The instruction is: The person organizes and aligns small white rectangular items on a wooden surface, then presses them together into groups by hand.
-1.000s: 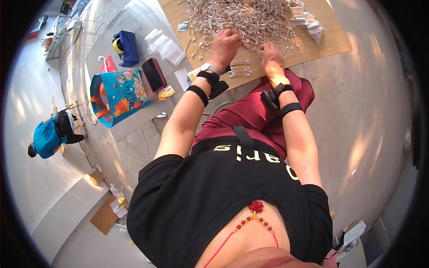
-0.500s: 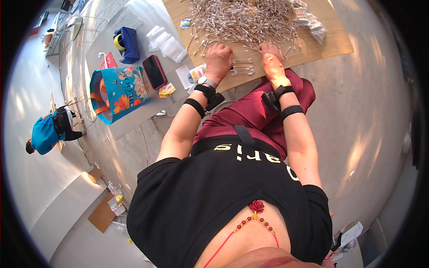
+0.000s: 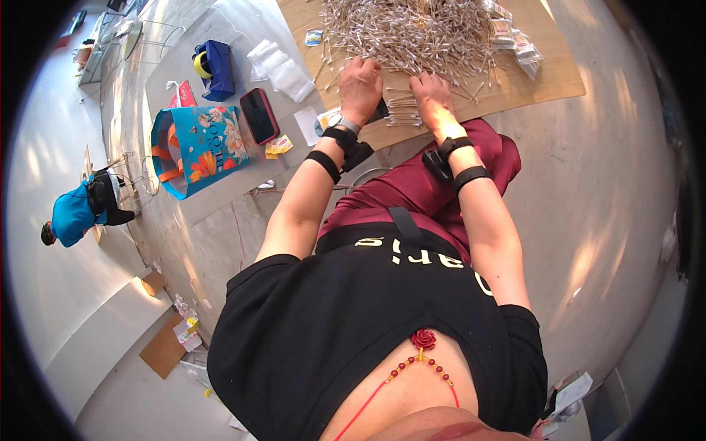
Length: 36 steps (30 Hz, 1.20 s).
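Note:
A big loose pile of cotton swabs (image 3: 412,33) covers a wooden board (image 3: 548,81) on the floor in front of me. My left hand (image 3: 360,82) rests knuckles up at the pile's near edge, fingers curled down onto the swabs. My right hand (image 3: 432,94) lies palm down beside it, fingertips in the swabs. Between the two hands lies a small bundle of swabs (image 3: 403,112) lined up side by side. My fingers hide whatever they pinch. Both wrists wear black bands.
Small packets (image 3: 515,40) lie at the board's right. Left of the board are clear plastic bags (image 3: 283,70), a dark phone (image 3: 259,116), a colourful gift bag (image 3: 198,147) and a blue bag (image 3: 215,67). A person in blue (image 3: 73,213) crouches far left.
My left hand pulled back from the pile toward me, then edged forward again. My right hand shifted slightly left, closer to the left hand.

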Each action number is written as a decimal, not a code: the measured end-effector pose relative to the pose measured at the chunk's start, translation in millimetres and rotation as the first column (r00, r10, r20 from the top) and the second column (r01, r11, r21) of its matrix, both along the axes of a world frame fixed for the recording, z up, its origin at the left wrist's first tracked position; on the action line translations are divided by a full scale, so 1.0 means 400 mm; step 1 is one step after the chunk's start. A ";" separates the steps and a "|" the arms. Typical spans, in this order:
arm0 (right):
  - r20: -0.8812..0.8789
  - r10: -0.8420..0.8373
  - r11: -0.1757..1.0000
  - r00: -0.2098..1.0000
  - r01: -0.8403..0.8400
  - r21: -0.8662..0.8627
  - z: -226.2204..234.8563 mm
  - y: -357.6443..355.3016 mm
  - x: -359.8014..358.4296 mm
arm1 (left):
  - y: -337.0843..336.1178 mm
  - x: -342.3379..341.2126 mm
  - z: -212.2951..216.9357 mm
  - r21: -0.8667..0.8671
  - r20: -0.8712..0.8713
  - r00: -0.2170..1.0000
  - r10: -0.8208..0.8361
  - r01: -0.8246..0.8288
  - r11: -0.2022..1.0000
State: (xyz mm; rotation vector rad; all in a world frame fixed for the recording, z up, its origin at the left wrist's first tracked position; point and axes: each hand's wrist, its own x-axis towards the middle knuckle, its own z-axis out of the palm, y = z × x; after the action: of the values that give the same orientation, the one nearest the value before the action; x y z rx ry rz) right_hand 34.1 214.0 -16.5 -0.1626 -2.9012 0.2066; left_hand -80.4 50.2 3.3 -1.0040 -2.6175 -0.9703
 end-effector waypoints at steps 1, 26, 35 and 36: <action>-0.024 0.017 1.000 1.000 -0.017 -0.010 0.000 0.001 0.006 | 0.003 -0.014 0.001 -0.007 -0.023 1.000 0.020 -0.020 1.000; -0.230 -0.250 0.873 0.940 0.116 -0.474 0.017 -0.001 0.131 | -0.013 0.050 0.006 -0.031 -0.030 0.986 -0.166 0.165 0.986; -0.271 -0.263 0.875 0.926 0.111 -0.472 -0.001 0.009 0.133 | -0.052 0.051 0.008 -0.041 0.012 0.999 -0.036 0.037 0.998; -0.268 -0.274 0.871 0.924 0.120 -0.477 -0.004 0.011 0.135 | -0.075 0.036 0.016 -0.103 0.008 1.000 0.021 -0.020 0.994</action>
State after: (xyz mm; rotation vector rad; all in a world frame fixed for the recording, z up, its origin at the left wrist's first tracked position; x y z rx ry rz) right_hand 88.2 218.3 -18.0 -0.4584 -2.4337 0.7950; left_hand -66.1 20.1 9.6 -0.9950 -2.7042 -0.8452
